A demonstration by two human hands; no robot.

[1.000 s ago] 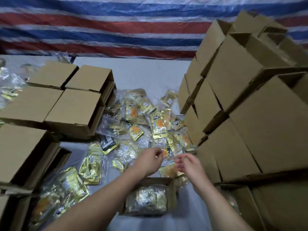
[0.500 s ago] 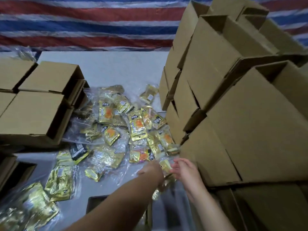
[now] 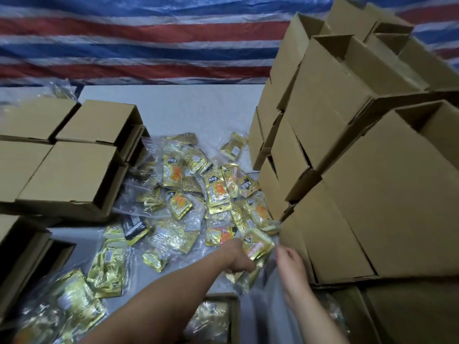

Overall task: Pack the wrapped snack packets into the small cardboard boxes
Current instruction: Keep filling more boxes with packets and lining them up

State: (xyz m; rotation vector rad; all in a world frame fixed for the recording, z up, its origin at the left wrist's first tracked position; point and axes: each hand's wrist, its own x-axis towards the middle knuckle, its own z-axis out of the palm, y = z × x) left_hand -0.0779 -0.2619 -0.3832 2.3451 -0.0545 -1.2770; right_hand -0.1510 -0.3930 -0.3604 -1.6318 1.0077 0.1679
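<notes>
A gold packet (image 3: 257, 244) is held up at the near edge of the pile (image 3: 198, 192), just above the table (image 3: 173, 112), its printed face turned up and its long axis running from near-left to far-right. It is pinched at its near-left corner by the left hand (image 3: 236, 256), whose fingers are curled under it; more gold wrapping hangs bunched below that fist, and whether it is a second packet in the same grip cannot be told. The right hand (image 3: 289, 261) is just right of the packet, apart from it, fingers loosely curled; a fold of clear film seems to lie near them, but a hold on it cannot be made out. The open box (image 3: 231, 316), already partly filled, is seen at the bottom edge, nearer the body than both hands and slightly left of the packet. The coming move is therefore judged to be a short draw back and down toward the body, best made by the left hand, which already has the packet. Closed boxes (image 3: 72, 175) are stacked on the left, and a tall stack (image 3: 372, 170) of empty ones crowds the right hand's side. A striped tarp (image 3: 149, 38) hangs behind.
</notes>
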